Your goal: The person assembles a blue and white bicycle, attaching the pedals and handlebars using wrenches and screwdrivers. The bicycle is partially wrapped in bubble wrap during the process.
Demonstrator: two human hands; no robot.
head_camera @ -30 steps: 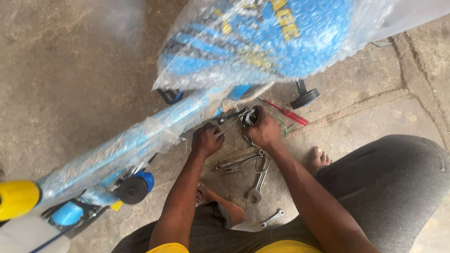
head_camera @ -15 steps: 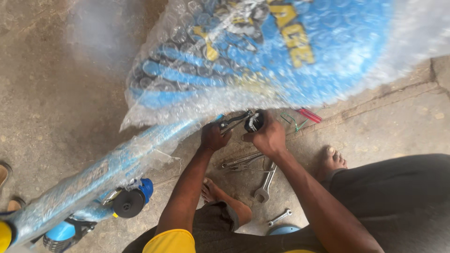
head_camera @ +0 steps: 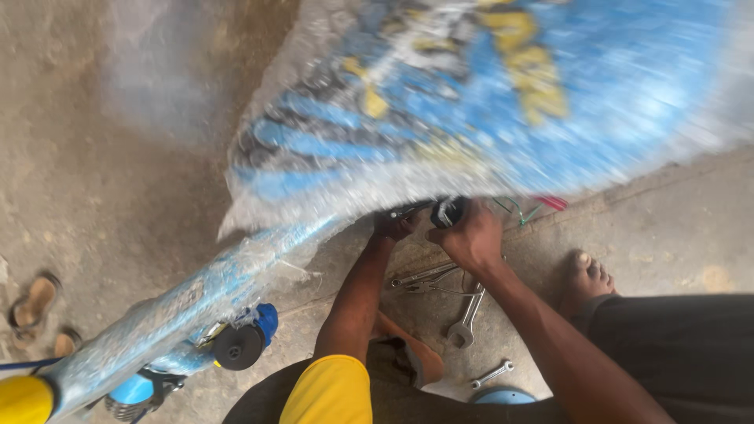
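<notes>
A blue bicycle wrapped in bubble film lies across the view, its covered wheel (head_camera: 487, 102) at the top and its frame tube (head_camera: 196, 290) running down to the left. Both hands work under the wheel's lower edge. My left hand (head_camera: 395, 225) is partly hidden by the film and grips a metal tool there. My right hand (head_camera: 470, 235) is closed around a black round part (head_camera: 449, 210) at the wheel's hub.
Several spanners (head_camera: 463, 314) lie on the concrete floor between my legs, with a small one (head_camera: 492, 374) nearer me. My bare foot (head_camera: 585, 279) rests to the right. A black pedal (head_camera: 239, 345) hangs below the frame. Sandals (head_camera: 31, 302) sit at the far left.
The camera has moved closer and the wheel fills more of the view. Both hands stay at the hub, with the left now partly under the film.
</notes>
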